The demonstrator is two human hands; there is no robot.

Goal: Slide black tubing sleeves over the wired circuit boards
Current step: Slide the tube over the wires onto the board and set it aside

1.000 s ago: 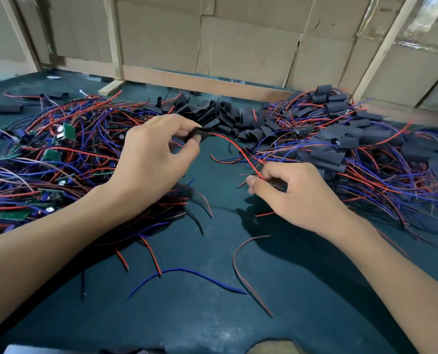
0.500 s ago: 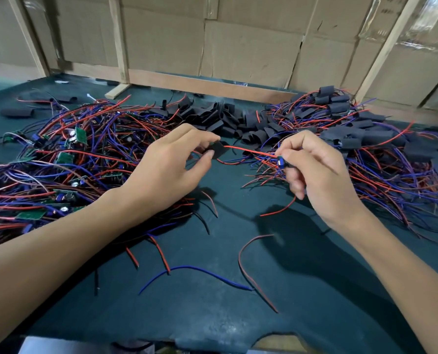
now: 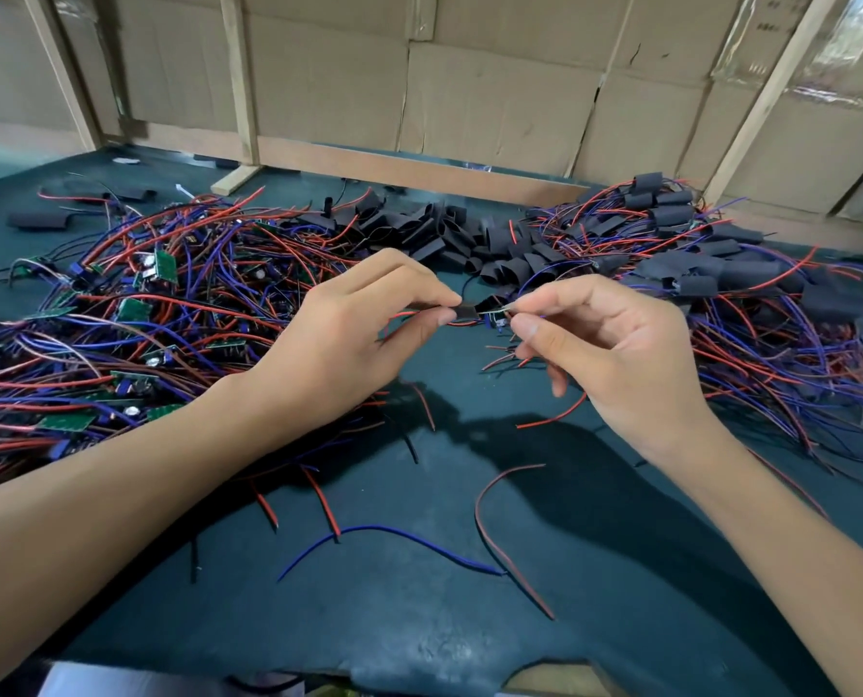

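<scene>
My left hand (image 3: 364, 334) pinches a short black tubing sleeve (image 3: 467, 312) between thumb and forefinger, above the middle of the table. My right hand (image 3: 605, 344) pinches a small green circuit board (image 3: 495, 309) by its near edge, with red and blue wires trailing from it. The board's end meets the sleeve's open mouth; how far it sits inside I cannot tell. A heap of loose black sleeves (image 3: 449, 233) lies just behind both hands.
A tangle of bare wired boards (image 3: 132, 314) fills the left of the dark green table (image 3: 419, 621). Sleeved boards (image 3: 721, 274) pile up at the right. Loose red and blue wire offcuts (image 3: 394, 533) lie near the front. Cardboard walls (image 3: 469, 93) and wooden posts stand behind.
My right hand rose from the table with the wired board and came in to the left hand. Board and sleeve now meet, where before a red wire spanned the gap between them.
</scene>
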